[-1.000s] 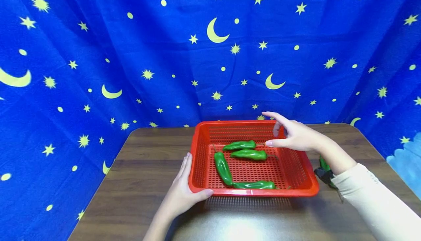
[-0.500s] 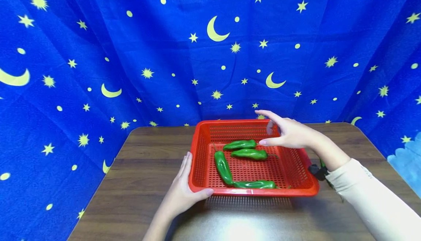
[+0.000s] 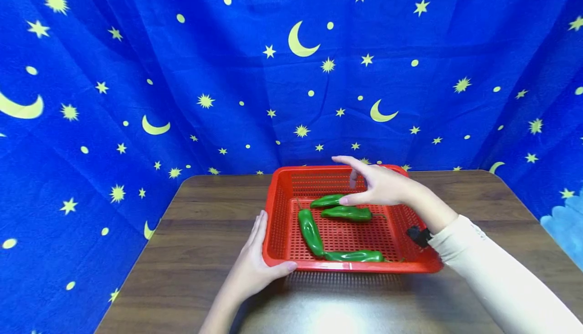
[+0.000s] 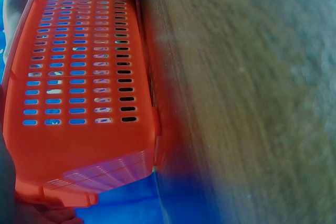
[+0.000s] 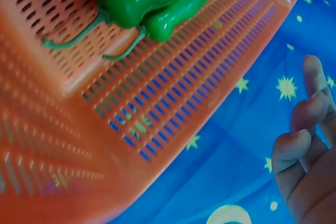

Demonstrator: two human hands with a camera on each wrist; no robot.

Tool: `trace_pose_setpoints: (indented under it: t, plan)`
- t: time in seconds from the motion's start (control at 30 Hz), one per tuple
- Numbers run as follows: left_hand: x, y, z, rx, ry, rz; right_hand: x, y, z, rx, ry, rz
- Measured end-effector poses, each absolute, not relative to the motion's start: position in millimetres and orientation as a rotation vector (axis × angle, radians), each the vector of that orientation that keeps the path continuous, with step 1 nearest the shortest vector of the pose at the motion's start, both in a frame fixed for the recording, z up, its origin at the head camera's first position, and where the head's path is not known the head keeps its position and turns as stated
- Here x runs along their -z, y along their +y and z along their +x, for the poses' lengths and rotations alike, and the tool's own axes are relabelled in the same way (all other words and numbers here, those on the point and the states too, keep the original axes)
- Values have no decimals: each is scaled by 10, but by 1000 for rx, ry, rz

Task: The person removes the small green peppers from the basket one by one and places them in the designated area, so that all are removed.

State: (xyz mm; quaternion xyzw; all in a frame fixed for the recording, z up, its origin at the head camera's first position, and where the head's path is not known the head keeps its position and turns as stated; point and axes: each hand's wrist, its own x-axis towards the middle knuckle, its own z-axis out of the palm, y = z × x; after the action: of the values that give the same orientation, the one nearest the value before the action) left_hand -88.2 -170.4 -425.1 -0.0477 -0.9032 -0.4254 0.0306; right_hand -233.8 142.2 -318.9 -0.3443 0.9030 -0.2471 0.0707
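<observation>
the red basket (image 3: 278, 222) is sitting near the middle of the wooden table (image 3: 200, 238), a little toward the far edge, and four green peppers are lying inside it. two peppers (image 3: 346, 213) are resting side by side toward the basket's far wall, the farther one (image 3: 327, 201) partly hidden behind the person's thumb; in the right wrist view their thin stems are pointing toward a corner of the mesh floor. a third pepper (image 3: 309, 232) is lying lengthwise near the basket's left wall, and a fourth (image 3: 355, 256) is lying along the near wall, its end touching the third's.

the right hand (image 3: 380, 187) is hovering over the far right part of the basket, fingers spread and relaxed, thumb reaching toward the two far peppers, gripping nothing. i cannot tell whether the thumb is touching a pepper. a cream sleeve (image 3: 492, 273) is covering the forearm, and a small black device (image 3: 419, 235) is sitting at the wrist.

the left hand (image 3: 255, 268) is resting against the basket's near left corner, fingers lying straight along the left wall and the thumb pressing on the near rim.

a blue curtain with yellow moons and stars (image 3: 136, 71) is hanging behind and around the table's far edge and sides.
</observation>
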Motion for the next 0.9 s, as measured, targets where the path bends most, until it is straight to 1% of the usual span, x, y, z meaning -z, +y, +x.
trace_pose_setpoints:
  t: [0.37, 0.67, 0.9]
  plan:
    - [4258, -1690, -894, 1298, -2789, -131, 3348, 1143, -2355, 715, 2638, -1077]
    - [4271, -1675, -871, 1321, -2782, -116, 3500, 927, -2339, 594, 2602, -1115]
    - [4259, -1677, -891, 1299, -2789, -134, 3600, 841, -2329, 536, 2600, -1080]
